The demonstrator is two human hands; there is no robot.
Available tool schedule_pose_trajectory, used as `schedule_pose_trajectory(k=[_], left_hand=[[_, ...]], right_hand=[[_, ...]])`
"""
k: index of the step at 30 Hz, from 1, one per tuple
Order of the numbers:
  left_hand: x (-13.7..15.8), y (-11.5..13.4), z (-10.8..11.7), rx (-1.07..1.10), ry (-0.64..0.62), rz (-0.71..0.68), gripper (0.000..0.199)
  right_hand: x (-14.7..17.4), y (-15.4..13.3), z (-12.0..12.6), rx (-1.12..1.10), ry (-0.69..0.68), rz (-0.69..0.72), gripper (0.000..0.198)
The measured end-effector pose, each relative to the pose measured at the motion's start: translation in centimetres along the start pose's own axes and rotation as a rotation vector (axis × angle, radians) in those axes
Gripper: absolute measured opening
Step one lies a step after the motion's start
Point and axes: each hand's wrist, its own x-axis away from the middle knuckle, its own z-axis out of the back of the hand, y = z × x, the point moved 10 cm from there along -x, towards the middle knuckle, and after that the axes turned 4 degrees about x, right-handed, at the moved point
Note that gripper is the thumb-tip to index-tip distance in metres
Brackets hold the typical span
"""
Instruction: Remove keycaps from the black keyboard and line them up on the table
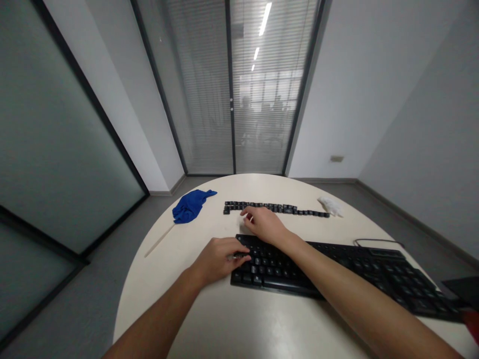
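A black keyboard (284,286) lies across the table in front of me. At its left end, my left hand (219,257) is closed in a pinch on a small, thin, dark and partly shiny thing (236,256) whose kind I cannot make out. Past the keyboard's back edge, my right hand (264,224) hovers with curved fingers a little apart, and nothing shows between them. Just beyond its fingertips run lines of loose black keycaps (277,207), partly hidden behind that hand. My right forearm crosses over the keyboard and covers part of the keys.
On the left of the round white table (179,309) lies a blue cloth (190,206), beside a thin pale stick (159,241). A crumpled white wad (330,205) rests at the back right. The keyboard's cable (377,240) loops behind it. Something red and black intrudes at the right edge.
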Motion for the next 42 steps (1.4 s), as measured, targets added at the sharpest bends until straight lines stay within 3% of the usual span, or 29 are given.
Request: schedule_pose_trajectory(k=[3, 7, 17, 22, 25, 28, 33, 42], left_hand=[[-0.3, -0.9, 0.0, 0.023, 0.056, 0.121, 0.014], [-0.3, -2.6, 0.0, 0.114, 0.164, 0.293, 0.016], [1.4, -8.9, -1.9, 0.624, 0.368, 0.682, 0.028], [2.6, -11.1, -2.6, 0.733, 0.409, 0.831, 0.038], [2.6, -10.7, -2.4, 0.721, 0.422, 0.818, 0.038], [1.9, -9.0, -1.4, 0.626, 0.431, 0.691, 0.032], [1.9, -6.6, 0.8, 0.474, 0.555, 0.577, 0.026], [1.1, -5.9, -0.2, 0.404, 0.332, 0.524, 0.023]], right_hand=[[4.0, 0.0, 0.1, -0.258, -0.016, 0.040, 0.025], [7.2, -0.7, -0.1, -0.349, 0.037, 0.107, 0.020], [7.3, -0.2, -0.7, -0.427, 0.116, 0.088, 0.028], [7.6, -0.7, -0.6, -0.392, 0.112, 0.108, 0.012], [7.7, -0.9, -0.6, -0.375, 0.107, 0.124, 0.015], [7.6, -0.6, -0.7, -0.363, 0.109, 0.090, 0.014], [7.8, 0.0, -0.7, -0.374, 0.109, 0.019, 0.013], [7.8, 0.3, -0.6, -0.491, 0.131, 0.017, 0.019]])
